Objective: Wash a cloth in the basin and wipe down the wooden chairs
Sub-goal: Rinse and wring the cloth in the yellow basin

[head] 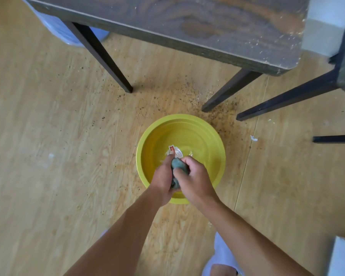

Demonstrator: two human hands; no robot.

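While left hand [163,178] and right hand [195,180] clench the wadded grey-green cloth [179,167] above the round yellow plastic basin [147,144], wrung water may splash the wooden floor [58,126] at 9 o'clock.

My forearms are bare, no sleeves, watch or rings showing; below them, my white shoe [223,253] with a rounded toe.

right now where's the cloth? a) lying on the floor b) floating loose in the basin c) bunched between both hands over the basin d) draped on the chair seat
c: the cloth is wadded between the left hand and right hand, over the yellow basin.
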